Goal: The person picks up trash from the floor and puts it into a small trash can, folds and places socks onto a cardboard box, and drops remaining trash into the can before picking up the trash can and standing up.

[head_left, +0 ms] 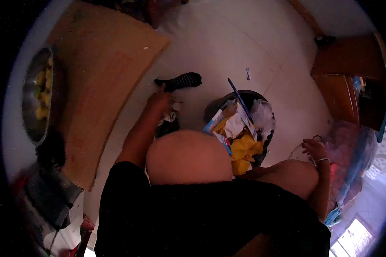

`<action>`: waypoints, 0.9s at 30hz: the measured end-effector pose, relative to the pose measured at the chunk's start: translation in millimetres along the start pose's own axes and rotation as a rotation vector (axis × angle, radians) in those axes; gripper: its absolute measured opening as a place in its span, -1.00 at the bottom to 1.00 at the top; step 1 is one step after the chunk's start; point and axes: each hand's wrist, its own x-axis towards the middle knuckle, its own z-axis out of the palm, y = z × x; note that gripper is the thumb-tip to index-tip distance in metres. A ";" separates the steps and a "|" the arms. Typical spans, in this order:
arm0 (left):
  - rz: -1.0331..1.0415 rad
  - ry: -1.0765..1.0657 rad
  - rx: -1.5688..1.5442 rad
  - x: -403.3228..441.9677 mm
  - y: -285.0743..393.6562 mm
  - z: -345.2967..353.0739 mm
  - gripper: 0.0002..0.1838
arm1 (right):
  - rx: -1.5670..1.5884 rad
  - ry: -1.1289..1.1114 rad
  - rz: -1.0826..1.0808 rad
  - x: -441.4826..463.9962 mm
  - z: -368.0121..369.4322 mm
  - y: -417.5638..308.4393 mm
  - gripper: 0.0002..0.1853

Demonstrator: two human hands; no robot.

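A black sock-like cloth [185, 81] with pale stripes lies stretched over the floor at upper centre. My left hand [158, 102] is at its left end, one finger over the fabric, and looks closed on it; the other fingers are dim. Crumpled pale scraps [172, 114] are just right of that hand. On the right, beside my bent knee, my right hand [314, 149] has its fingers apart and wears a light bracelet; a thin loop shows near it. Between the hands stands a dark bin [214, 105], filled with wrappers, yellow crumpled material [245, 149] and a blue stick [240, 101].
Cardboard [103, 64] covers the floor at left, with a metal bowl [29, 100] of yellow and green pieces on that side. A small blue-white item [248, 74] lies beyond the bin. Wooden furniture [336, 96] and plastic bags [345, 150] stand at right.
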 end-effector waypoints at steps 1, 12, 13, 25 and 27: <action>-0.036 -0.029 0.286 -15.1 22.2 -16.5 -0.33 | 0.017 -0.010 0.010 1.6 -1.8 5.0 -0.66; 0.100 0.140 0.287 -15.6 24.2 -18.3 -0.43 | -0.041 -0.018 0.034 4.1 -4.0 1.7 -0.69; 0.273 0.274 0.285 -25.1 25.4 -20.2 -0.44 | 0.023 -0.031 0.001 1.9 -4.6 2.9 -0.67; 0.655 0.655 0.160 -102.5 81.5 -68.5 -0.38 | 0.033 0.058 -0.281 -54.5 19.2 36.3 -0.64; 0.661 0.633 0.161 -133.4 106.9 -88.8 -0.39 | 0.123 0.102 -0.335 -62.8 21.1 41.0 -0.63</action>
